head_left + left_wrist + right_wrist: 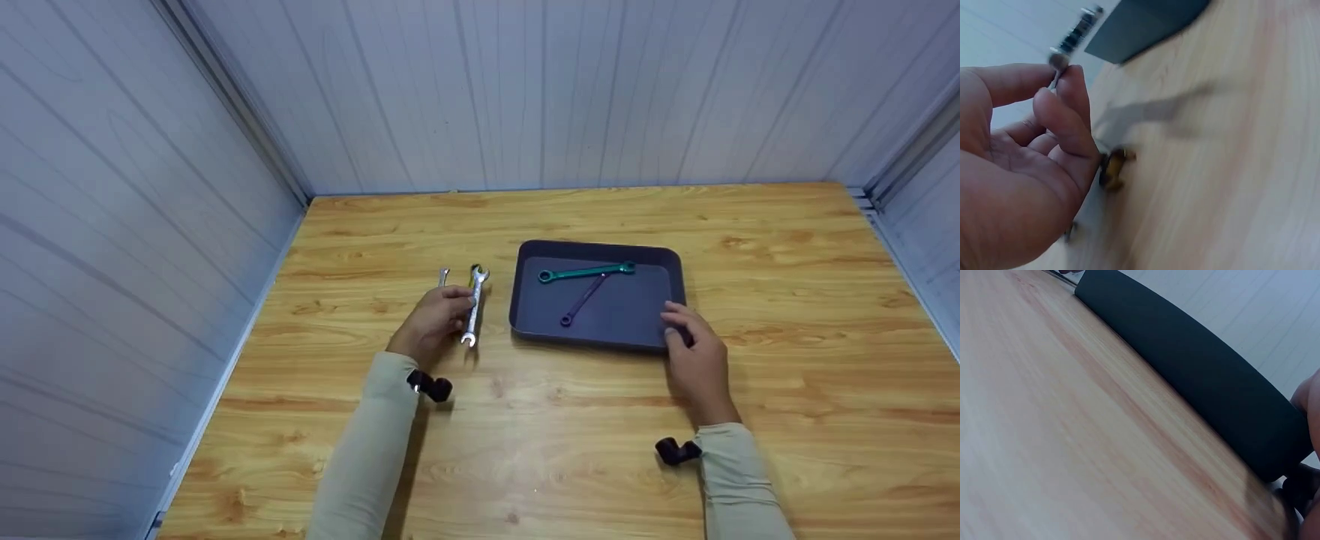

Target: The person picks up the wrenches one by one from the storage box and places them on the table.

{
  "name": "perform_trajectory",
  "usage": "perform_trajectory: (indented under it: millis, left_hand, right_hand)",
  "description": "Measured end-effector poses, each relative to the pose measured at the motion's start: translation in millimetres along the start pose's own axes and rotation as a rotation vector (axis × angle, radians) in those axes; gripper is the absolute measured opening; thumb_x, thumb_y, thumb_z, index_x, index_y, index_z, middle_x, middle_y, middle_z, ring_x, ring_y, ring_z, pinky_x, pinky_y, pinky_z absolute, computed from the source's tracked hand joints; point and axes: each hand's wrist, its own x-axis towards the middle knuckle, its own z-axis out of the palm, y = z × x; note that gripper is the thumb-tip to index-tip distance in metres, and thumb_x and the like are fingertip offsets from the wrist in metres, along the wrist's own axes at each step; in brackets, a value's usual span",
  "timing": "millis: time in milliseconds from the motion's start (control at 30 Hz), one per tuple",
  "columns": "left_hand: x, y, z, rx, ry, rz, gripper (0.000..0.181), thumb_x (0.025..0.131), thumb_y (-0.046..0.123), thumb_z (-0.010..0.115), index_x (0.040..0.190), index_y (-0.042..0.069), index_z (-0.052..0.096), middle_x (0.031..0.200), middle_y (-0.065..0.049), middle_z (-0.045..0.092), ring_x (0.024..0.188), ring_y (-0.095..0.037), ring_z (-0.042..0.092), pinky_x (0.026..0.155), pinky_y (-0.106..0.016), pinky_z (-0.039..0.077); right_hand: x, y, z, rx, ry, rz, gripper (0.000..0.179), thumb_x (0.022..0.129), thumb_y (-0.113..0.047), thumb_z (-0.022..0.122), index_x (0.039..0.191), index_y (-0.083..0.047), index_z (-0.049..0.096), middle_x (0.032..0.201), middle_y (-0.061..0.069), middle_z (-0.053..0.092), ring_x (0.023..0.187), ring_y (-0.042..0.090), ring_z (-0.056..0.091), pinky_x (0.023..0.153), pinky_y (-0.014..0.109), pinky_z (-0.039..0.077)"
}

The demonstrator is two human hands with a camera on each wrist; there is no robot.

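Note:
My left hand (436, 319) pinches a silver open-end wrench (475, 307) between thumb and fingers, raised over the table left of the tray. The left wrist view shows that wrench (1075, 36) end-on and blurred. Past the hand lies a yellowish wrench (1114, 167), mostly hidden in the head view, and a second silver wrench (444, 276) pokes out behind the fingers. My right hand (697, 356) holds the near right corner of a dark grey tray (600, 341), fingers over its rim. Inside the tray, a green ratchet wrench (589, 272) crosses near the tip of a purple wrench (583, 301).
The wood-grain table (525, 450) runs back to a pale panelled wall (510, 97). Another panelled wall (112, 225) stands along its left side, and a metal frame edge shows at the right. The tray's dark side wall (1185, 371) rises from the tabletop.

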Motion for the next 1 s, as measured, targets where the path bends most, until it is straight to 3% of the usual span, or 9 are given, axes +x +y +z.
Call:
perform_trajectory:
  millis: [400,600,1000]
  left_hand:
    - [-3.9,-0.7,-19.4,-0.033,0.038,0.077,0.026,0.097,0.001,0.06,0.12,-0.012,0.061,0.086,-0.005,0.059,0.071,-0.012,0.052,0.057,-0.02,0.042]
    - [-7.0,3.0,-31.9,-0.031,0.125,0.036,0.027,0.098,0.002,0.06,0.121,-0.011,0.061,0.088,-0.005,0.059,0.073,-0.012,0.051,0.058,-0.02,0.042]
    - [-9.8,11.4,-49.7,0.034,0.2,0.031,0.026,0.1,0.005,0.058,0.122,-0.007,0.064,0.09,-0.009,0.063,0.073,-0.014,0.057,0.061,-0.023,0.046]
  right_hand:
    - [1.9,-2,-2,0.001,-0.002,-0.004,0.027,0.103,-0.008,0.053,0.125,-0.004,0.067,0.142,-0.001,0.057,0.139,0.021,0.042,0.113,0.044,0.032]
    - [2.0,-2,-2,0.01,-0.016,0.012,0.028,0.103,-0.01,0.053,0.126,-0.004,0.067,0.143,-0.001,0.056,0.14,0.02,0.041,0.114,0.043,0.032]
    - [2.3,-3,-2,0.005,0.006,-0.012,0.026,0.102,-0.008,0.053,0.123,-0.003,0.068,0.14,0.0,0.058,0.137,0.021,0.044,0.113,0.04,0.033]
